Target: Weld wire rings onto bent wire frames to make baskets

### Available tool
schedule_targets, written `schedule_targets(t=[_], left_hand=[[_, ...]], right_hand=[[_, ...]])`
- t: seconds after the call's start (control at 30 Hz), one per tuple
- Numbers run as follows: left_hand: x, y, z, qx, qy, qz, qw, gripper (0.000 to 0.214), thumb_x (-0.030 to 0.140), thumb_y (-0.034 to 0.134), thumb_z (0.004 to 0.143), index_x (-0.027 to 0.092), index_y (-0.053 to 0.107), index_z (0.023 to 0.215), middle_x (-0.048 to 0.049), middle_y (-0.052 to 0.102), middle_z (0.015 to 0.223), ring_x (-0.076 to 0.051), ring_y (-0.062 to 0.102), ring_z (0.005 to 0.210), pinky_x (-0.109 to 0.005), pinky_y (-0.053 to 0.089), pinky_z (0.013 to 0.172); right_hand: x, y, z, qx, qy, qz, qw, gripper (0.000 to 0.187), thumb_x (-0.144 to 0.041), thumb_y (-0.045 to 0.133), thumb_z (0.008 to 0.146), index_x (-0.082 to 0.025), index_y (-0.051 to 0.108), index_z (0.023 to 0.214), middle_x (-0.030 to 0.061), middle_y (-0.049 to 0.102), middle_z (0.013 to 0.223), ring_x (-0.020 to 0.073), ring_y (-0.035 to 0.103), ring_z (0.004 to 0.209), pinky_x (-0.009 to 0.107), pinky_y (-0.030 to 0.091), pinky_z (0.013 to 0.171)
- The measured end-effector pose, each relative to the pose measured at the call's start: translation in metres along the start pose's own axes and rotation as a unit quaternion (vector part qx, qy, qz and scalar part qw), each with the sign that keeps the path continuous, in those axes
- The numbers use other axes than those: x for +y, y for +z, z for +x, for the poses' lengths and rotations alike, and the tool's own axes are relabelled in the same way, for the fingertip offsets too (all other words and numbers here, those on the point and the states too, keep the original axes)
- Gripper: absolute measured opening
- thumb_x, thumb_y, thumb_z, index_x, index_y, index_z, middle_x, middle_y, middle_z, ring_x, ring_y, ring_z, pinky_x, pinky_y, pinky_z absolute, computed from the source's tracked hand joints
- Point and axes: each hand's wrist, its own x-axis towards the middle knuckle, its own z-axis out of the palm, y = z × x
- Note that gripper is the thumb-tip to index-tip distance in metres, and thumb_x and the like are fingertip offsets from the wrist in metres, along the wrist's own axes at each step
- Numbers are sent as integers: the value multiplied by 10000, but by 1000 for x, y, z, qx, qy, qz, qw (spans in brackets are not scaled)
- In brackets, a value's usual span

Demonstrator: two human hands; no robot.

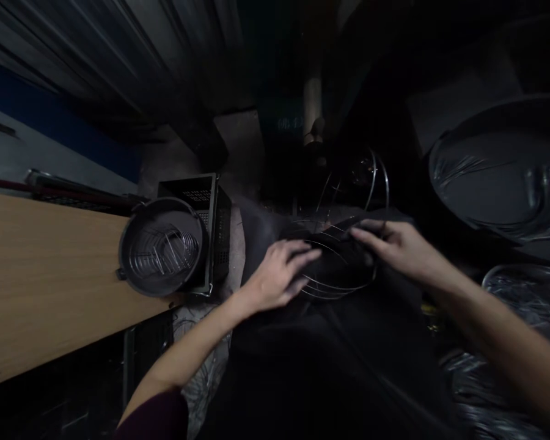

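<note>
A round frame of thin, shiny wire rings (339,289) rests over the dark cloth on my lap. At its left side is my left hand (282,275), its fingers curled onto the wires and slightly blurred. My right hand (392,247) pinches the upper right of the frame between thumb and fingers. Larger wire loops (373,177) rise just beyond the right hand. Darkness hides how these loops join the rings.
Left, a black round tub (126,256) with bent wire pieces sits over a dark plastic crate (214,244), beside a wooden board (50,263). A machine rod (312,104) stands ahead. Right are a large basin (440,177) and a bowl of metal pieces (527,293).
</note>
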Motion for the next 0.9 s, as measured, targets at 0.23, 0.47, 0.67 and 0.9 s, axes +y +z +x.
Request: schedule_targets(t=[0.23,0.47,0.67,0.9], left_hand=[[-46,49,-4,29,-13,188,982,662,330,544,767,233,379,1401,-108,506,1134,-279,461,1037,-495,337,971],[-44,7,41,67,-23,125,990,869,379,556,665,166,238,1445,-103,519,1031,-277,478,917,-434,403,806],[-60,-4,80,304,71,9,950,828,314,613,610,217,270,1357,-82,542,1101,-237,525,932,-455,400,889],[-86,-17,114,354,70,-43,932,846,230,635,599,191,223,1337,-68,540,1038,-221,543,970,-418,463,872]], right_hand=[[-12,12,10,23,13,102,994,399,-526,780,615,-204,604,771,17,627,729,158,601,667,262,509,609],[-19,19,44,53,11,154,987,443,-509,809,576,-197,552,756,-13,536,652,116,508,564,222,432,479],[-61,-4,84,92,-31,165,982,458,-505,804,572,-198,545,793,-42,463,609,76,386,467,200,296,379],[-89,-9,123,90,-40,186,978,489,-468,825,491,-191,531,768,-57,467,552,69,363,428,199,251,365]])
